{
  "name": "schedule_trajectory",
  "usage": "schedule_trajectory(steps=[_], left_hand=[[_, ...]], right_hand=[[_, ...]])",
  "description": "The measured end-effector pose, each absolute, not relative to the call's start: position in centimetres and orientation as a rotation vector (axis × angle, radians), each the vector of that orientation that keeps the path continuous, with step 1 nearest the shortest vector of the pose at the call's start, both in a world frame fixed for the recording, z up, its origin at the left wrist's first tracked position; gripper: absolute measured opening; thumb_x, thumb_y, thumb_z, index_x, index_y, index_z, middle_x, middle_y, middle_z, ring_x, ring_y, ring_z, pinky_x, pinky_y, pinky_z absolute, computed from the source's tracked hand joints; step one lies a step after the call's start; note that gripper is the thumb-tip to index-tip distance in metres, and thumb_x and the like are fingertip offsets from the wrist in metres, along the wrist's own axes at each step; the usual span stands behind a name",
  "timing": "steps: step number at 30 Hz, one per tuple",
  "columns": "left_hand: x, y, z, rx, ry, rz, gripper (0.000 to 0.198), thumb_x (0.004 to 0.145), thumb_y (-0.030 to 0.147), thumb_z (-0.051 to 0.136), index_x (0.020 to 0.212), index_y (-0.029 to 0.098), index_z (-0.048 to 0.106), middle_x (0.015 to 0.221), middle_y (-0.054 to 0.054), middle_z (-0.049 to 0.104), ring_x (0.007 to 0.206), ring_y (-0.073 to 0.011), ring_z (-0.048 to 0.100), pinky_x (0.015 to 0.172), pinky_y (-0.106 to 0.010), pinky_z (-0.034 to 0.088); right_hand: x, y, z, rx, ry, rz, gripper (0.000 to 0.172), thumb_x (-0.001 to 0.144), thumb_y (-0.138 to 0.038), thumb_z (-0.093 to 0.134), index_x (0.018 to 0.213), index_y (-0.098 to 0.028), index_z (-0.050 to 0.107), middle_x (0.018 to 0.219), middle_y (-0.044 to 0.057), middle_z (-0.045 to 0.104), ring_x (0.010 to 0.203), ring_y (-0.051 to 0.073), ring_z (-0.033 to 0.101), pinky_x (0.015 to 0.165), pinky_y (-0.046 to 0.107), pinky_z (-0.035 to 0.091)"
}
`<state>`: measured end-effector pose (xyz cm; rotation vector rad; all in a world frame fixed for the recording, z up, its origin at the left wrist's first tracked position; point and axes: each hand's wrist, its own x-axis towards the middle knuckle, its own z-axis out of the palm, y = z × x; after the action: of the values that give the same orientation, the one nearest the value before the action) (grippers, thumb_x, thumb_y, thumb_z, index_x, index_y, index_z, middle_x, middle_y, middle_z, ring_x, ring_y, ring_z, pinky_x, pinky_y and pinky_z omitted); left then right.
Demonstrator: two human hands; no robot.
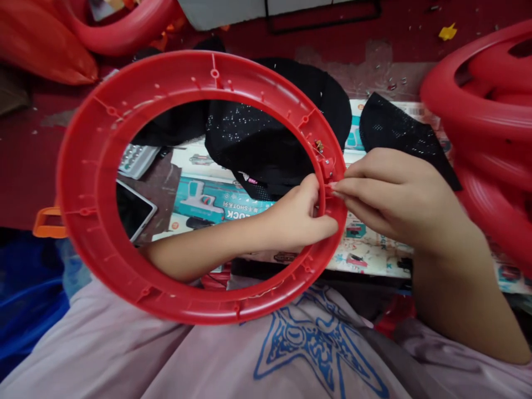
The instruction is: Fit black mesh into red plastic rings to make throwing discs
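Observation:
A large red plastic ring (86, 160), hollow side up with small posts and ribs inside, is held tilted above my lap. My left hand (305, 213) reaches up through its opening and grips the right side, the thumb lying across the channel. At the same side, my right hand (386, 191) pinches at the channel with thumb and fingertips; whatever is between them is too small to make out. Just above the fingertips, a small red part with thin wires (326, 166) sits in the channel. Thin pale wire also runs along the lower channel.
Black perforated fabric (266, 133) lies behind the ring on printed cardboard (208, 202). More red rings (477, 111) are stacked at right, another ring (124, 27) at upper left. A white-edged tablet-like device (135, 210), a keypad device (139, 159) and an orange handle (47, 221) are at left.

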<state>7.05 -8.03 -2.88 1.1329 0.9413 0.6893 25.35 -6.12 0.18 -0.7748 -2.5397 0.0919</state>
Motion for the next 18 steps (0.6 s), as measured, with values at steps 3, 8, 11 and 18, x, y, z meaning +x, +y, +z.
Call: schedule_trajectory(steps=[3, 8, 11, 18], left_hand=[[7.1, -7.92, -2.82, 1.162, 0.953, 0.646, 0.038, 0.059, 0.007, 0.061, 0.094, 0.018, 0.05, 0.085, -0.002, 0.057, 0.079, -0.0185, 0.056, 0.064, -0.027, 0.045], [7.04, -7.77, -2.55, 1.292, 0.952, 0.523, 0.031, 0.063, 0.011, 0.056, 0.093, 0.017, 0.048, 0.082, -0.002, 0.055, 0.074, -0.0191, 0.056, 0.058, -0.028, 0.044], [7.11, -7.69, -2.72, 1.317, 0.927, 0.549, 0.029, 0.065, 0.011, 0.054, 0.093, 0.017, 0.048, 0.082, -0.002, 0.055, 0.077, -0.0192, 0.056, 0.061, -0.029, 0.046], [7.41, -7.66, -2.58, 1.239, 0.851, 0.602, 0.025, 0.064, 0.008, 0.051, 0.087, 0.017, 0.047, 0.077, 0.001, 0.051, 0.071, -0.0146, 0.054, 0.056, -0.023, 0.043]], right_hand=[[25.26, -6.25, 0.07, -0.737, -2.573, 0.015, 0.017, 0.09, -0.016, 0.049, 0.083, -0.019, 0.064, 0.08, 0.007, 0.063, 0.073, 0.02, 0.054, 0.061, 0.034, 0.043], [25.32, -6.32, -0.13, -0.658, -2.517, -0.023, 0.012, 0.087, -0.013, 0.054, 0.087, -0.019, 0.065, 0.074, 0.005, 0.06, 0.071, 0.019, 0.052, 0.06, 0.034, 0.041], [25.29, -6.34, -0.17, -0.629, -2.528, -0.057, 0.014, 0.088, -0.013, 0.053, 0.086, -0.02, 0.065, 0.072, 0.004, 0.059, 0.07, 0.018, 0.052, 0.06, 0.033, 0.042], [24.89, -6.19, -0.22, -0.646, -2.547, -0.105, 0.018, 0.091, -0.012, 0.049, 0.082, -0.019, 0.064, 0.072, 0.005, 0.061, 0.07, 0.017, 0.053, 0.058, 0.032, 0.044]])
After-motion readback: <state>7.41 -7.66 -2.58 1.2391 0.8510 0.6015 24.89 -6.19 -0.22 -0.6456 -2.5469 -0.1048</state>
